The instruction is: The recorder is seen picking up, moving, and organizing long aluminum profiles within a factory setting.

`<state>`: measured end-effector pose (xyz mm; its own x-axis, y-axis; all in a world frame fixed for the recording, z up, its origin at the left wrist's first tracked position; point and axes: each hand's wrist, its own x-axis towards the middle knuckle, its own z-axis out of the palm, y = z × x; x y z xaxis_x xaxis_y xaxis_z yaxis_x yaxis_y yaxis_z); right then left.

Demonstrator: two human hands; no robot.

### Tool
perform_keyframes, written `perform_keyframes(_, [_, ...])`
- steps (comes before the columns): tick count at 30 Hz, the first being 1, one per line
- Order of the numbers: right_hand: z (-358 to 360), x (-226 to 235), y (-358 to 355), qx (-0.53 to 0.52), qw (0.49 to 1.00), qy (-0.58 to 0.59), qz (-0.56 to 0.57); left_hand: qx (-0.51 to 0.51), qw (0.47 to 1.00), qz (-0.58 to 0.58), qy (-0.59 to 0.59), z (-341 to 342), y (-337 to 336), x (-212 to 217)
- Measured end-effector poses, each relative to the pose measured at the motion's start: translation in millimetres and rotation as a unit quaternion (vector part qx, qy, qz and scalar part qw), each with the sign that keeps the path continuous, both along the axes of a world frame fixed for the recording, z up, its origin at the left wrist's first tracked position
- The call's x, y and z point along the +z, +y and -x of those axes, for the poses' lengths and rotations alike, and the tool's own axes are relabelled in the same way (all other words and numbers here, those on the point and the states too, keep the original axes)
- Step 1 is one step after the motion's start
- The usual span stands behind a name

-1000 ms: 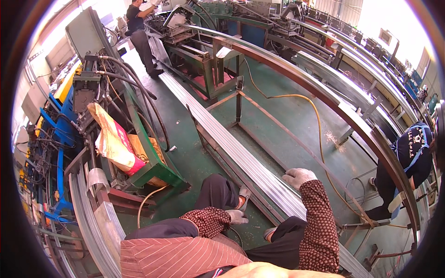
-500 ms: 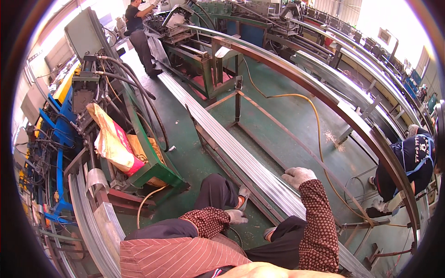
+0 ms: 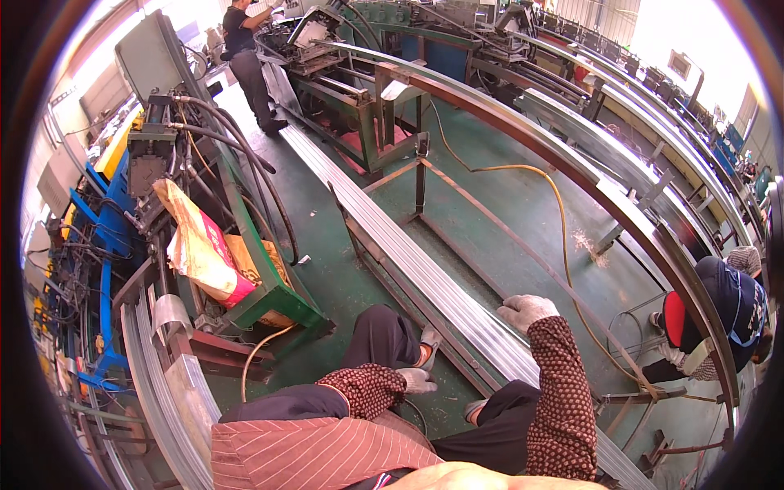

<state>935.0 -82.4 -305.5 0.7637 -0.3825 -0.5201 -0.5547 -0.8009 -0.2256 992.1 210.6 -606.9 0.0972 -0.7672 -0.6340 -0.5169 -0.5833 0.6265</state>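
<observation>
My right hand (image 3: 529, 313), in a pale work glove, is held out beside a bundle of long silvery metal profiles (image 3: 433, 278). Its fingers are loosely bent and slightly apart, and I see nothing in them. Lower down, between my bent legs, my left hand (image 3: 417, 381) hangs in a similar glove. Its fingers look extended, with nothing visible in them. The profiles lie lengthwise on a low dark steel rack (image 3: 384, 265), running from the far left toward my right knee. Contact between my right hand and the profiles cannot be made out.
A green machine frame (image 3: 282, 306) with a torn white-and-red sack (image 3: 204, 253) stands left. A long brown steel beam (image 3: 572, 184) curves across the right. A yellow hose (image 3: 563, 245) crosses the green floor. One co-worker (image 3: 251, 69) stands far back; another (image 3: 723, 310) bends at right.
The co-worker at the right has bent lower and turned. The far co-worker has shifted slightly to the right. My hands and the profiles look unmoved.
</observation>
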Motion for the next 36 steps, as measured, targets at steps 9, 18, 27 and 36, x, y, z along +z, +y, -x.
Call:
perform_keyframes(9, [3.4,-1.6,-4.5,-0.003,1.000,0.006,0.003,-0.004,1.000,0.000,0.009,0.8,-7.0,9.2])
perform_keyframes(18, [1.2,-4.9,1.1,0.004,1.000,0.005,0.012,-0.009,1.000,-0.019,0.010,-0.9,-2.9,17.9])
perform_keyframes(27, [-16.9,-13.3,0.2,0.020,1.000,0.009,0.002,0.056,0.998,-0.013,0.012,-8.9,7.7,18.2])
perform_keyframes(36, [4.7,-33.6,-15.1,0.009,0.999,0.002,0.040,0.058,0.994,0.005,0.093,-5.3,-16.0,-3.5])
